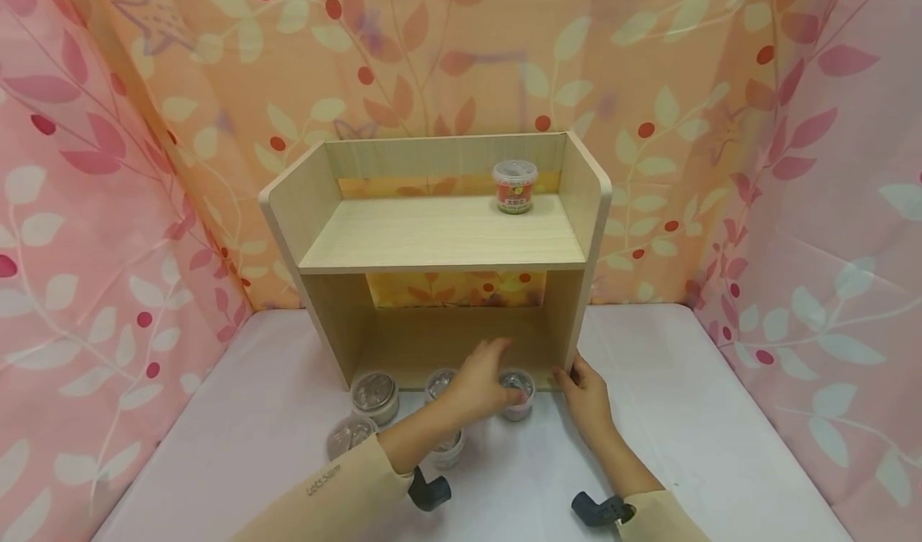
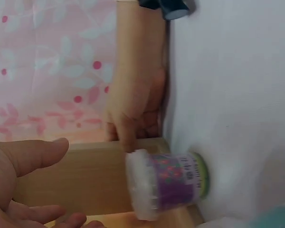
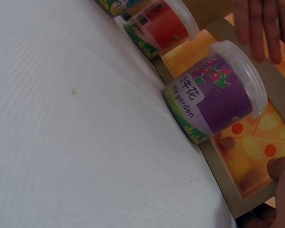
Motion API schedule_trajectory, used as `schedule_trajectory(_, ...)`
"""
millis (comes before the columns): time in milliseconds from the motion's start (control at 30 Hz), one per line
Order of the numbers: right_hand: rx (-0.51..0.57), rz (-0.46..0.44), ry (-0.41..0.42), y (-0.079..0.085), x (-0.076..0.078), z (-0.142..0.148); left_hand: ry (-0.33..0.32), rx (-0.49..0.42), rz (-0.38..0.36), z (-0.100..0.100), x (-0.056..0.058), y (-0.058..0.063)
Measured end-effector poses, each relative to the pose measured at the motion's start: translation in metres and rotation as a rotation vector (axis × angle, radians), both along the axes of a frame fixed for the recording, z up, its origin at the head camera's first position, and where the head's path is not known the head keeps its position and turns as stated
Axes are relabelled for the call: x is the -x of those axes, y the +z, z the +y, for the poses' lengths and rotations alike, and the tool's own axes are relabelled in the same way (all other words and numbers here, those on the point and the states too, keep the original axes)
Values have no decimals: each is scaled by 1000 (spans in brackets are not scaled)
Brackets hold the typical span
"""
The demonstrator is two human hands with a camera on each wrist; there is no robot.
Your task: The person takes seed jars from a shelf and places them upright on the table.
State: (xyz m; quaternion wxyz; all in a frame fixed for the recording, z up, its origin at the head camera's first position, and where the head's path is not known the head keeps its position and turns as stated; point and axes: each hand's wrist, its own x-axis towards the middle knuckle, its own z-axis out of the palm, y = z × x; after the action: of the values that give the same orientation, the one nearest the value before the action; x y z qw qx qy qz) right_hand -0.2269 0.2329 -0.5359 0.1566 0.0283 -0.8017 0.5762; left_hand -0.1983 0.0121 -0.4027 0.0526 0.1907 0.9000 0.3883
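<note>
My left hand (image 1: 475, 386) reaches across with its fingers extended above a purple-labelled plastic tub (image 1: 517, 410). In the left wrist view, a gap shows between that hand and the tub (image 2: 175, 180), and nothing is held. The tub stands upright on the cloth at the front edge of a two-tier wooden shelf (image 1: 439, 234); its clear lid shows in the right wrist view. My right hand (image 1: 589, 402) grips the lower front of the shelf's right side panel, thumb inside and fingers outside. Part of a red-labelled tub (image 3: 164, 28) appears beside the purple one.
Several more lidded tubs stand left of the purple one, including one by the shelf's left front corner (image 1: 374, 398); my left arm partly covers some. Another red-labelled tub (image 1: 515, 188) sits at the right of the upper tier. Patterned curtains (image 1: 108, 230) surround the white-covered table (image 1: 274, 366).
</note>
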Motion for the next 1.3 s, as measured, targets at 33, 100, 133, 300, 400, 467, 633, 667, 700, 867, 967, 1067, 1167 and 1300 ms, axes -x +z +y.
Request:
schedule_trajectory(33, 3, -2, 4, 0, 0, 0, -8, -3, 3, -1, -2, 5)
schedule_trajectory(100, 16, -3, 12, 1, 0, 0, -30, -11, 5, -2, -5, 17)
schedule_trajectory(133, 20, 0, 17, 1, 0, 0, -41, -19, 4, -3, -7, 23)
schedule_trajectory(300, 39, 8, 19, 2, 2, 0, -93, -84, -13, -9, -12, 51)
schedule_trajectory(400, 24, 7, 11, 3, 1, 0, -127, -178, -72, -14, -14, 66)
schedule_trajectory(467, 17, 2, 9, 4, 1, 0, -142, -240, -122, -17, -17, 77)
schedule_trajectory(633, 11, -10, 4, 4, 1, 1, -176, -313, -171, -21, -24, 110)
schedule_trajectory(667, 11, -11, 1, 4, 1, 1, -183, -317, -166, -21, -25, 117)
schedule_trajectory(700, 8, -11, -1, 4, 1, 1, -192, -329, -161, -22, -25, 124)
schedule_trajectory(867, -2, -15, -11, 2, 1, 1, -206, -402, -139, -24, -22, 155)
schedule_trajectory(967, 1, -13, -8, 2, 1, 0, -198, -443, -124, -27, -17, 169)
schedule_trajectory(1067, 2, -14, -5, 2, 0, -1, -180, -453, -84, -30, -9, 182)
schedule_trajectory(1167, -6, -19, 0, 1, -1, -1, -142, -437, -35, -33, 2, 195)
schedule_trajectory(1300, -1, -18, 14, -1, -1, 0, -86, -413, -8, -38, 18, 209)
